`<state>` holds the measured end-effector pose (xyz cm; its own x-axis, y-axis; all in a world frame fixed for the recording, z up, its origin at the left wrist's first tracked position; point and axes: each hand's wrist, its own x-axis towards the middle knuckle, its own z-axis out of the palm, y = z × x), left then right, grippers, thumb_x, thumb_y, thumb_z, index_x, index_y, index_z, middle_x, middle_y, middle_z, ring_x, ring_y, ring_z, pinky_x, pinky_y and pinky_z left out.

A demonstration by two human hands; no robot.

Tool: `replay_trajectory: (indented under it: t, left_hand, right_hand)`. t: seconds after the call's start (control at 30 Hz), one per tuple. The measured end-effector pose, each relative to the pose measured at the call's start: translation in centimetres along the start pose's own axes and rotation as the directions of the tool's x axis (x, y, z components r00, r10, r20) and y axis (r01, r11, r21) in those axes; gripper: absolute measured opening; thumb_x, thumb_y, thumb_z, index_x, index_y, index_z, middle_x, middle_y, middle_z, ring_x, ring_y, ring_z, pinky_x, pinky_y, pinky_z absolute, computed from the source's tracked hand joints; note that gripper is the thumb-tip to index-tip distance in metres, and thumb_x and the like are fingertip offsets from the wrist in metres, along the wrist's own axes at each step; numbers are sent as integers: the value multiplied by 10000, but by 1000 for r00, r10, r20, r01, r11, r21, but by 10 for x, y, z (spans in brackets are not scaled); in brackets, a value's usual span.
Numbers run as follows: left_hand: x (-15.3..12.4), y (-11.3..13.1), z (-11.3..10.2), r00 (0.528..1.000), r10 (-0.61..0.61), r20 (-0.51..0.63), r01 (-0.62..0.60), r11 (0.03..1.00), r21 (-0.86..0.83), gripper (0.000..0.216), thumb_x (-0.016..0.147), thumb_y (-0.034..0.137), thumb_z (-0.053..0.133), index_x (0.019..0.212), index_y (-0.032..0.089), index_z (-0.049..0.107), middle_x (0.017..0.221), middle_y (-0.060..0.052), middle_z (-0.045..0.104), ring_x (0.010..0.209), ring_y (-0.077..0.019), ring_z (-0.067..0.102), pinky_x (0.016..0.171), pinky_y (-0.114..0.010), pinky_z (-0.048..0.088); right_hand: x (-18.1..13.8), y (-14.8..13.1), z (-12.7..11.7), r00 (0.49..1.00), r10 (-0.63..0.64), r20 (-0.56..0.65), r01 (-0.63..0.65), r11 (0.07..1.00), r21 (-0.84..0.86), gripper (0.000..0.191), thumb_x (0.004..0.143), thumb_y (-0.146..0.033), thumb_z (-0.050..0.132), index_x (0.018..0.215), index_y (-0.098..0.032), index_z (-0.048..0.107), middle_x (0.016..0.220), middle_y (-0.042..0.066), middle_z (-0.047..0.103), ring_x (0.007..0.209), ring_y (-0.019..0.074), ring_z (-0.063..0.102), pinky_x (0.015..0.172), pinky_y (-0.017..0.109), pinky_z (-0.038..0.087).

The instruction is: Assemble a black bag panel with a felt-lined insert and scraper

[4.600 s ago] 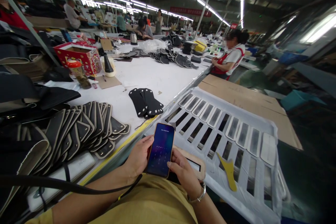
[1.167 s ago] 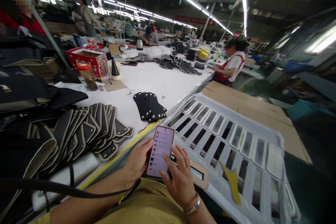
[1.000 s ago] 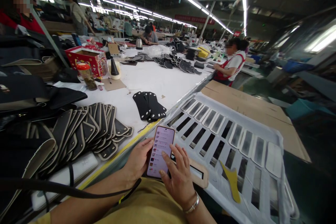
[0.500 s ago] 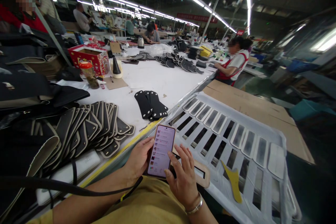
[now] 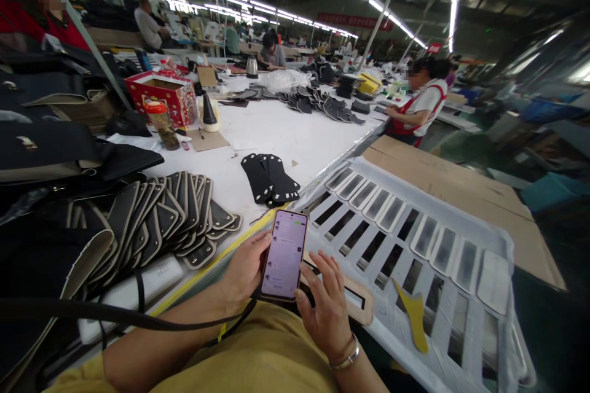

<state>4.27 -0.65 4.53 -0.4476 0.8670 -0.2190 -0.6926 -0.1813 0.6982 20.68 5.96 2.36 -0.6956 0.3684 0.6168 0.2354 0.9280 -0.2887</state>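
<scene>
A smartphone with a lit chat screen stands tilted toward me, low in the middle of the view. My left hand is wrapped around its left side and lower back. With fingers apart, my right hand hovers at the phone's lower right edge, thumb and index fingertip close to the screen; whether they touch it I cannot tell. Partly hidden behind that hand is a beige frame-shaped piece with a dark-edged slot. Black shaped pieces lie overlapped on the table beyond the phone.
Dark pieces with pale edges are fanned out at left. On my right a slatted plastic tray carries pale-edged oval pieces and a yellow piece. Further back are a jar, a red box and a person in a red apron.
The phone screen has switched from a list of entries to a chat page. My view has shifted slightly, while both hands keep nearly the same position around the phone.
</scene>
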Motion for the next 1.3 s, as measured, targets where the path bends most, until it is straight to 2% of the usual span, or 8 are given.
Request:
replay_trajectory:
  t: [0.37,0.53,1.03,1.1,1.17,1.23,1.27,1.3]
  left_hand:
    - [7,7,-5,997,54,-52,-55,998,-9,305,778,244,642,1057,120,643,912,-84,703,791,-199,652,678,-270,499]
    - [10,11,-6,992,102,-70,-103,995,-10,266,768,245,654,993,104,653,905,-83,703,770,-187,648,673,-266,495]
    - [12,15,-6,991,77,-106,-83,995,-52,271,724,233,688,952,91,650,800,-66,695,686,-167,632,643,-261,483]
    - [12,17,-4,990,86,-110,-93,994,-56,264,716,234,693,936,94,654,791,-63,693,686,-167,627,644,-260,476]
    - [8,19,1,987,105,-122,-113,992,-63,239,704,242,697,891,98,659,756,-58,688,662,-165,617,628,-259,464]
    - [4,21,7,986,97,-136,-111,989,-99,224,689,277,696,828,104,664,682,-44,670,590,-148,587,583,-248,439]
    - [5,21,9,989,81,-125,-98,986,-132,231,682,289,690,824,107,668,685,-48,670,590,-150,586,597,-256,439]
    - [9,21,9,989,66,-132,-88,983,-163,234,659,310,693,777,109,667,661,-53,664,575,-157,582,593,-265,435]
  right_hand:
    - [-3,-7,4,997,-79,6,79,996,31,318,851,-192,545,1169,-195,532,1296,120,466,1263,321,366,1029,595,304]
    - [-4,-9,6,993,-112,28,111,993,50,332,839,-204,569,1169,-192,542,1278,122,474,1257,325,369,1025,598,301]
    - [0,-12,6,988,-135,71,133,990,41,338,821,-195,587,1157,-205,549,1311,117,457,1257,329,370,1021,614,309]
    - [-2,-12,6,993,-101,66,97,993,64,376,836,-199,561,1209,-215,516,1317,113,461,1253,323,385,1014,610,334]
    - [-4,-12,7,999,-10,42,5,992,127,426,858,-226,522,1280,-240,462,1319,103,468,1232,313,423,984,588,397]
    - [-3,-12,13,985,172,-5,-167,960,226,408,870,-330,512,1275,-321,461,1256,70,526,1143,294,514,865,526,515]
    - [0,-11,19,934,355,27,-350,904,246,382,859,-382,547,1236,-387,482,1222,32,547,1137,279,518,858,501,525]
    - [6,-9,28,917,398,35,-391,876,281,391,844,-407,577,1226,-375,496,1188,56,560,1120,301,520,809,517,534]
